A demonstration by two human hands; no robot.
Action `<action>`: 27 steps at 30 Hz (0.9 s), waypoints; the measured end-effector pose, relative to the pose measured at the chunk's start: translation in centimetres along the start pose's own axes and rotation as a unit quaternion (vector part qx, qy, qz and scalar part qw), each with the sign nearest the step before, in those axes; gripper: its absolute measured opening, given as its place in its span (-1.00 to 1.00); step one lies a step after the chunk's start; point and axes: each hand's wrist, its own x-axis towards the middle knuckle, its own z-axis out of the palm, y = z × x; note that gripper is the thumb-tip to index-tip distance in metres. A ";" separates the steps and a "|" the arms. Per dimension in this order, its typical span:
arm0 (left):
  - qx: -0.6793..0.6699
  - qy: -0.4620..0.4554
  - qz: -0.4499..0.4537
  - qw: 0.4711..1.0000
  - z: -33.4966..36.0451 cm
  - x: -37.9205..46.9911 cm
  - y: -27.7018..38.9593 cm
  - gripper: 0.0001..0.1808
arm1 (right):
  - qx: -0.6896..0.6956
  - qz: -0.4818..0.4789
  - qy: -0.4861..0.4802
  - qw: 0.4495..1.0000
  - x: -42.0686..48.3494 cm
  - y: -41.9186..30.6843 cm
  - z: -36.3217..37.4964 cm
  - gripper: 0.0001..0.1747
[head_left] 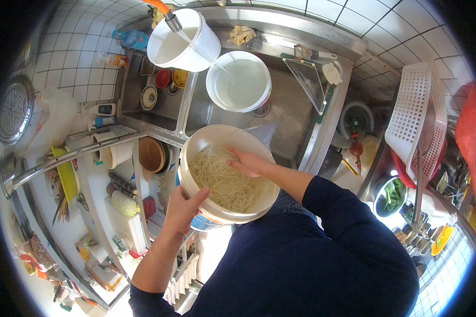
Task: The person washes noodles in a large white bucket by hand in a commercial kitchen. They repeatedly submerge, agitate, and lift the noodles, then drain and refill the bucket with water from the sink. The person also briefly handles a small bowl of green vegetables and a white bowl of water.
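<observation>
A large white plastic bucket (190, 152) holds a mass of pale thin noodles (222, 178). My left hand (186, 208) grips the bucket's rim at its lower left, thumb over the edge. Inside the bucket, my right hand (248, 161) reaches over the noodles; its fingertips touch or hover close to the strands, and whether it pinches any cannot be told. Beyond it, a white bucket of cloudy water (238, 81) stands in the steel sink (289, 119). Water runs into it from a metal hose nozzle (173, 23) on an orange hose, passing over another white bucket (206, 39).
The left basin holds small bowls (148, 97). A green-framed piece with clear film (307, 85) leans at the sink's right side. Metal shelves (75, 152) with vegetables and containers stand left. At right are white perforated baskets (406, 115) and a bowl of green leaves (390, 196).
</observation>
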 end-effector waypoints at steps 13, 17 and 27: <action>0.088 -0.007 -0.051 0.995 -0.1 1.5 0.7 -0.43 | 0.028 -0.022 0.026 0.999 1.2 1.9 1.0 -0.14; 0.093 -0.025 -0.057 0.994 0.1 1.6 1.5 -0.43 | 0.029 -0.023 0.034 0.999 1.3 2.1 1.1 -0.13; 0.085 -0.031 -0.067 0.994 0.2 2.6 2.1 -0.42 | 0.056 -0.006 -0.004 0.998 1.4 1.7 0.3 -0.10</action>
